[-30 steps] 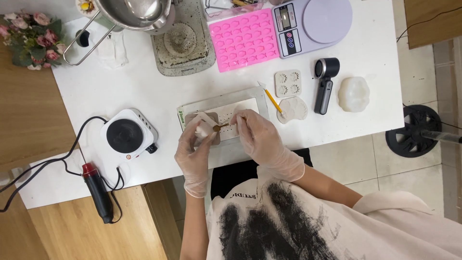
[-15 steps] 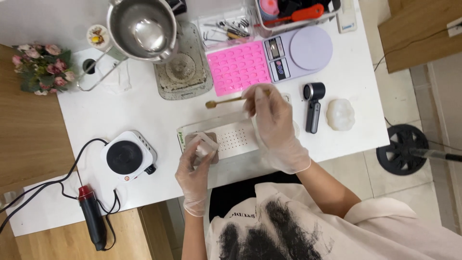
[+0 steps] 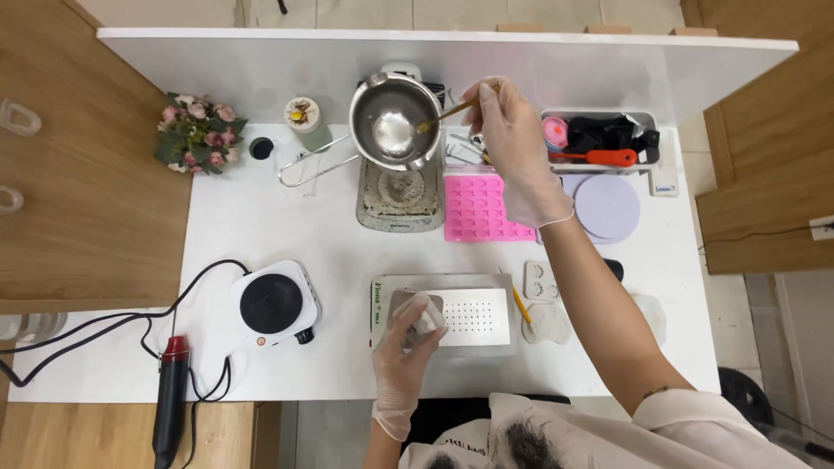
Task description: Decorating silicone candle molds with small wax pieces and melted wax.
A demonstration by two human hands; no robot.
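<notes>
My right hand [image 3: 512,143], in a clear glove, reaches to the back of the white table and holds a thin wooden-handled spoon [image 3: 445,114] whose tip dips into a steel melting pot [image 3: 393,122]. The pot sits on a small stained stand [image 3: 400,195]. My left hand [image 3: 407,347], also gloved, grips a small pale mould [image 3: 419,314] over a perforated metal plate [image 3: 469,314] near the front edge.
A pink silicone mould [image 3: 482,208] and a lilac round scale [image 3: 608,207] lie under my right forearm. A white hot plate [image 3: 274,304] and a heat gun [image 3: 170,401] with black cables sit at left. Flowers [image 3: 196,130], a tool tray [image 3: 608,143] and small white moulds [image 3: 543,280] are around.
My right hand moved from the small mould up and away to the steel pot, carrying the spoon. The left hand stayed on the small mould. The camera view tilted toward the table's back.
</notes>
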